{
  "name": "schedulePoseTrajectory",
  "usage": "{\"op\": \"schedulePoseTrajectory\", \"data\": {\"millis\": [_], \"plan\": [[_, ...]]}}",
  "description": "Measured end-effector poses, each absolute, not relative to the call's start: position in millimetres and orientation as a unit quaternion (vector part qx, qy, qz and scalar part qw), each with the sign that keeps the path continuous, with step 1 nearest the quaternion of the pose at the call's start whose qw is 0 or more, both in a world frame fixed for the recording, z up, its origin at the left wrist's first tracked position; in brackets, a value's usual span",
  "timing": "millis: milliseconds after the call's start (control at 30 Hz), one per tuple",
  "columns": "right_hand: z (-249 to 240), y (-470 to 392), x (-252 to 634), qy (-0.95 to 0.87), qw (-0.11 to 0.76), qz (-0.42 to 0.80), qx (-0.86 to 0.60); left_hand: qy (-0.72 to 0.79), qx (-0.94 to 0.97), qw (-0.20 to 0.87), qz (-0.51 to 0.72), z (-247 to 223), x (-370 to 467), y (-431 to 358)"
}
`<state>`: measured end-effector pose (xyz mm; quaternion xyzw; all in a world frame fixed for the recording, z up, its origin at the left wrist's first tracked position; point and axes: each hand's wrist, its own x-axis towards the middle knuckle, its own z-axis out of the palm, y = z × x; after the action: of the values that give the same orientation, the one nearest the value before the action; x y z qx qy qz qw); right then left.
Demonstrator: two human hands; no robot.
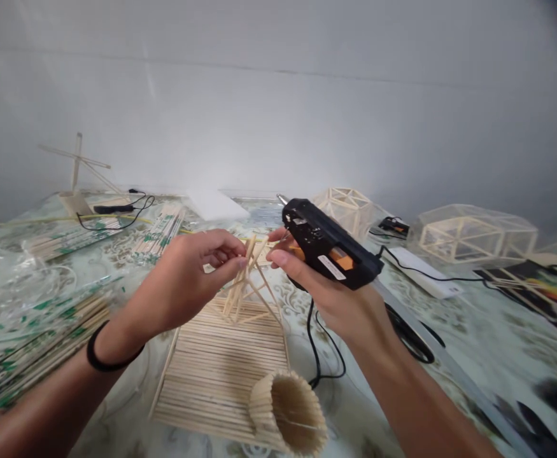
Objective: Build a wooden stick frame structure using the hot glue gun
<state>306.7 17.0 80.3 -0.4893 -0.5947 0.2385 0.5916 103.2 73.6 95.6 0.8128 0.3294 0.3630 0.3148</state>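
Note:
A small frame of thin wooden sticks (244, 286) rises from the far part of a flat mat of glued sticks (216, 362). My left hand (197, 273), a black band on its wrist, pinches the top of that stick frame between thumb and fingers. In my right hand (316, 280) is a black hot glue gun (330, 245) with orange parts, its metal nozzle tilted up and to the left, away from the sticks. Thumb and fingertips of the right hand reach close to the frame's top; whether they touch it I cannot tell. A round stick cup (288, 413) lies tipped on the mat's near right corner.
Packs of wooden sticks (44, 343) and crumpled plastic (15, 273) lie on the left. Back left stands a stick cross (77, 159). Film-covered stick frames (479, 232) stand on the right, near a white strip (421, 272). A black cord (314, 343) loops beside the mat.

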Motion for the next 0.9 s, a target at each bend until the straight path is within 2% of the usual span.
{"op": "schedulePoseTrajectory", "data": {"millis": [233,400,600,767,900], "plan": [[100,18,303,-0.643,0.559,0.19,-0.488,0.336,0.821,0.277,0.371,95,103,70],[105,14,304,-0.652,0.552,0.2,-0.479,0.325,0.836,0.24,0.372,95,104,68],[98,18,305,-0.634,0.588,0.195,-0.463,0.309,0.844,0.208,0.386,98,104,66],[99,15,309,-0.588,0.631,0.174,-0.475,0.328,0.788,0.279,0.44,104,93,67],[100,8,319,-0.565,0.658,0.194,-0.459,0.352,0.796,0.255,0.421,99,85,64]]}}
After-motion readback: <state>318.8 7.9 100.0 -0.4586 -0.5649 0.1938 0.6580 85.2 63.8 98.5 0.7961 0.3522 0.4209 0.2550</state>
